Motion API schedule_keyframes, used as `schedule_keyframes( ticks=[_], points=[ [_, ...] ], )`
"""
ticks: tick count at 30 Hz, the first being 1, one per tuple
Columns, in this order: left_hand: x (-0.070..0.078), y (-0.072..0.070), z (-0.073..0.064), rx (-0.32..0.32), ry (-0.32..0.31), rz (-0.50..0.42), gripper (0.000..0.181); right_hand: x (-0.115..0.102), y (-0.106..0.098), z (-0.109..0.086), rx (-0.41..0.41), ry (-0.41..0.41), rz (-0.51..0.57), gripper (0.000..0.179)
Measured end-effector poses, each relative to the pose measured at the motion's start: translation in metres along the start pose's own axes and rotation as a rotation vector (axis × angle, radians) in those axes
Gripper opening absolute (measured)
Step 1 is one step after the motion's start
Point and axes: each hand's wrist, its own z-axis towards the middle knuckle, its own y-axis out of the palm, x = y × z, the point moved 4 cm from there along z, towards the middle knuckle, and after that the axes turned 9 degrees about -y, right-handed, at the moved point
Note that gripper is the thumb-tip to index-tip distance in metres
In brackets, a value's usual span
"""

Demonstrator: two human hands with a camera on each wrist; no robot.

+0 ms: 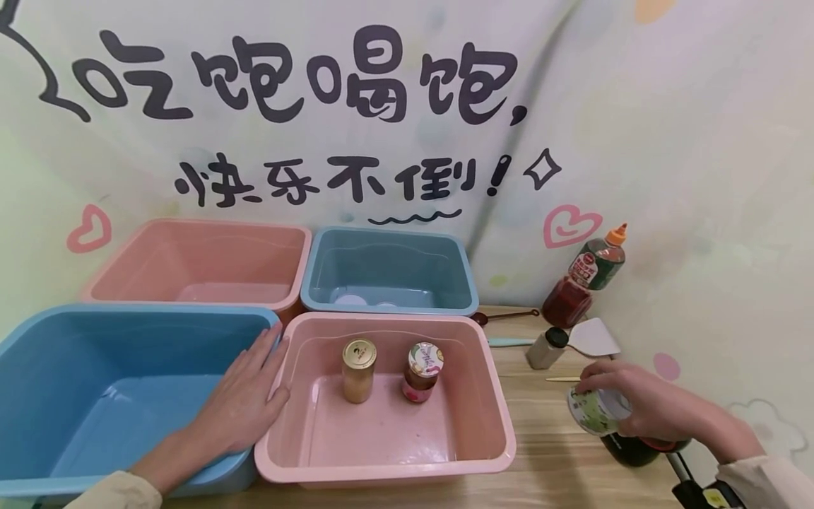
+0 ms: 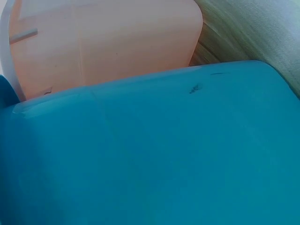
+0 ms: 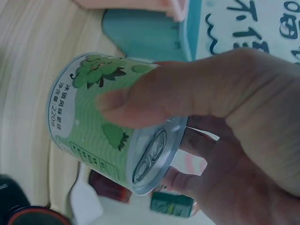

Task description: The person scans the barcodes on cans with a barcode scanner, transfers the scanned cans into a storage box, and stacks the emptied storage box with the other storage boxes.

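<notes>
Fingers of the left hand [image 1: 244,396] lie extended and released over the right rim of a large blue plastic tub [image 1: 140,424], the thumb's tip at the left rim of a pink plastic tub [image 1: 381,442]. Within the pink tub, toward its rear edge, stand a gold-lidded cylindrical jar [image 1: 358,379] and, to its right, a dark-filled jar with a patterned white lid [image 1: 420,382]. Further right, above the right-hand side of the wood-grain tabletop [image 1: 540,431], the right hand [image 1: 655,401] grasps a pale-green printed metal can [image 1: 591,412], tilted, thumb on the label, pull-tab end toward the palm. A red sauce bottle with an orange cap [image 1: 581,281] stands near the tabletop's rear right corner.

If full, the can should feel stiff and fairly weighty, smooth enough to slide when damp, and liable to dent; the side wall's middle looks the best hold.

Black characters on the white backdrop [image 1: 381,138] read “吃饱喝饱, 快乐不倒!”; the can says “冰镇风味更佳” and “净含量: 220”. Print on the jar lids and bottle is too small to read.
</notes>
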Motion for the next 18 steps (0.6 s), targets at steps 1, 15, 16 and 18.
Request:
schedule_keyframes(
  ticks=[1,15,16,18],
  points=[
    [0.0,0.0,0.0,0.001,0.001,0.0,0.069,0.003,0.003,-0.002,0.001,0.0,0.006,0.064],
    [0.001,-0.003,-0.002,0.025,0.016,0.008,0.067,0.032,0.028,-0.025,-0.023,0.069,0.085,0.064],
    [0.001,-0.003,-0.002,0.025,0.015,0.009,0.066,0.033,0.029,-0.025,-0.028,0.083,0.088,0.064],
    [0.001,-0.003,-0.002,0.024,0.016,0.01,0.066,0.035,0.031,-0.027,-0.039,0.114,0.096,0.063]
  ],
)
